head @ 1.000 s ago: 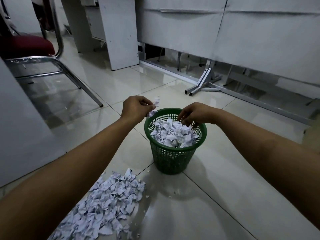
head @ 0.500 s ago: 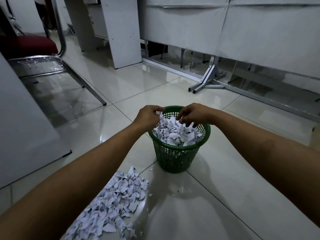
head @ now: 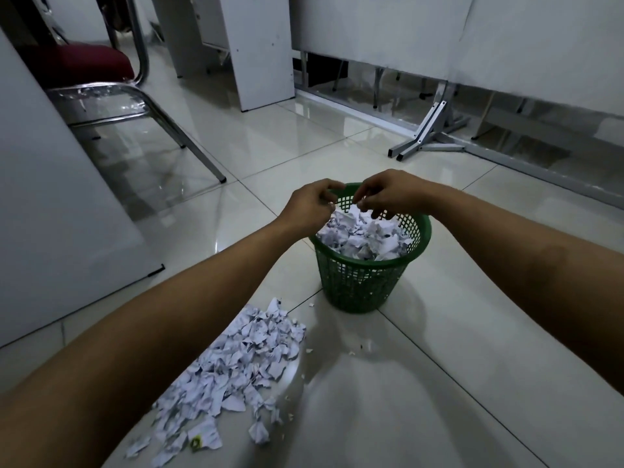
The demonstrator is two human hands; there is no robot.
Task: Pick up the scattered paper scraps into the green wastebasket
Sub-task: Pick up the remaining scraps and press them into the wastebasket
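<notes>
hands: left hand (head: 309, 206) and right hand (head: 388, 194) hung over the wastebasket (head: 368, 282), fingers loosely curled, couldn't tell if holding scraps
next pile: floor scraps (head: 236, 363) lay down-left, nearer the left hand

You have one green wastebasket (head: 358, 285) and two hands (head: 309, 206) (head: 388, 194). One chair (head: 101, 82) stands nearby. The paper scraps (head: 236, 363) are too many to count.

My left hand (head: 309, 204) and right hand (head: 388, 194) over the green wastebasket (head: 368, 282), fingers curled, paper scraps (head: 236, 369) heaped near left on floor
</notes>
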